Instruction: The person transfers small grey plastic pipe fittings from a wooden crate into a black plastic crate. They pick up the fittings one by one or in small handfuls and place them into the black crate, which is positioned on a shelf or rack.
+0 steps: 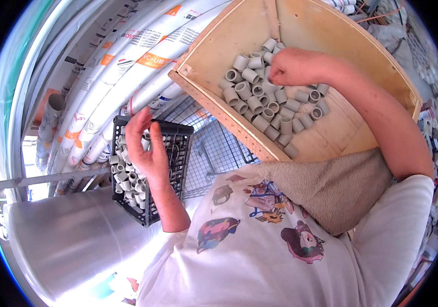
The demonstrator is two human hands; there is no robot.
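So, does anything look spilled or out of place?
Nothing looks spilled. Grey tubes sit inside the wooden box and black crate. The brown towel along the box's near side seems slightly odd: soft cloth among pipes.

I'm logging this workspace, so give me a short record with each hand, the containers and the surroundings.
Left hand: open, at the black crate
Right hand: fingers curled, over grey fittings in the wooden box; grip unclear
Crate contents: similar grey pieces
Box edge: brown cloth draped nearest the person
Beyond crate: white wrapped lengths
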